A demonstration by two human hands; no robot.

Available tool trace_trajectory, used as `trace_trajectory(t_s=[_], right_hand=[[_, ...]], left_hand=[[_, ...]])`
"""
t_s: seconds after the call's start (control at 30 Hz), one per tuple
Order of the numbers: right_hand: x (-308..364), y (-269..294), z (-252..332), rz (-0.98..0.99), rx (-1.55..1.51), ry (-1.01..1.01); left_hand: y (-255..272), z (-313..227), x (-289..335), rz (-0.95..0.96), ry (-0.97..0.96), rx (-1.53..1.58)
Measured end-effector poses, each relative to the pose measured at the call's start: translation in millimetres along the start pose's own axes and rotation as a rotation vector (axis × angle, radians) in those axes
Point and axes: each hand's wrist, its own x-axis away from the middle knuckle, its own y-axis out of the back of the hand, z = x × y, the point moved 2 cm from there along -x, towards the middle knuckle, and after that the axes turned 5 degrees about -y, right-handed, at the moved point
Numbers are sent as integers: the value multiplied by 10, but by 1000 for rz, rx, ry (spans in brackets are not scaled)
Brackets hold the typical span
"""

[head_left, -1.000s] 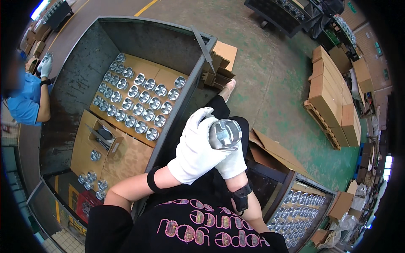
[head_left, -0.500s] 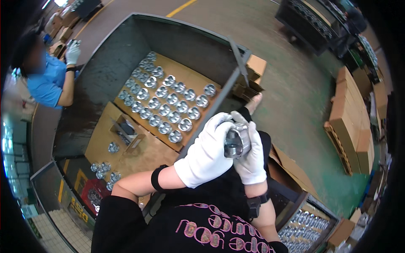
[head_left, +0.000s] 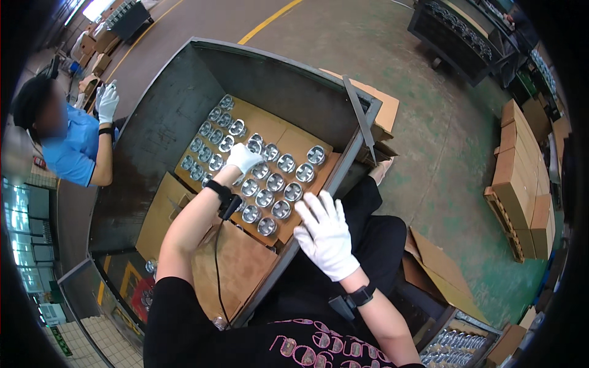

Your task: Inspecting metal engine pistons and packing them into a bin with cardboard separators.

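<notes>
My left hand [head_left: 244, 159], in a white glove, reaches down among rows of shiny metal pistons in a large dark metal bin [head_left: 147, 122]. Its fingers are curled against a piston [head_left: 254, 143], and the hand hides part of that piston and those beneath. My right hand [head_left: 325, 238], also gloved in white, hovers over the bin's near right edge with fingers spread and nothing in it. Close to its fingertips stands another piston [head_left: 293, 192]. The pistons rest on a brown cardboard sheet [head_left: 297, 136].
A brown cardboard sheet [head_left: 230, 260] covers the bin's near part. A flat metal bar [head_left: 359, 116] lies across its far right corner. At left stands a co-worker [head_left: 73, 141] in blue. Stacked cartons [head_left: 518, 165] are at right; a crate of pistons [head_left: 454, 346] sits lower right.
My hands have parted from the piston they held together. The left has moved forward and left into the rows; the right has opened and come lower left. The view has shifted slightly.
</notes>
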Motion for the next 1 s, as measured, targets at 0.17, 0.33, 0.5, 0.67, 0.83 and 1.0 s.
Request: trace_trajectory(t_s=[0.17,0.33,0.5,0.67,0.83,1.0], right_hand=[[45,-99,-160,-14,-81,12],[8,-105,-164,134,-137,-3],[34,-162,-228,226,-149,-40],[-25,-170,-165,173,-139,35],[-9,-211,-196,120,-87,8],[46,-192,-148,-12,-32,49]], left_hand=[[-754,-405,-610,-6,45,44],[-1810,-301,-1049,-186,76,-111],[-1964,-628,-1127,-45,152,-200],[-1945,-340,-1058,-163,50,-122],[-1460,-282,-194,-91,-47,213],[-1327,748,1284,136,68,-55]])
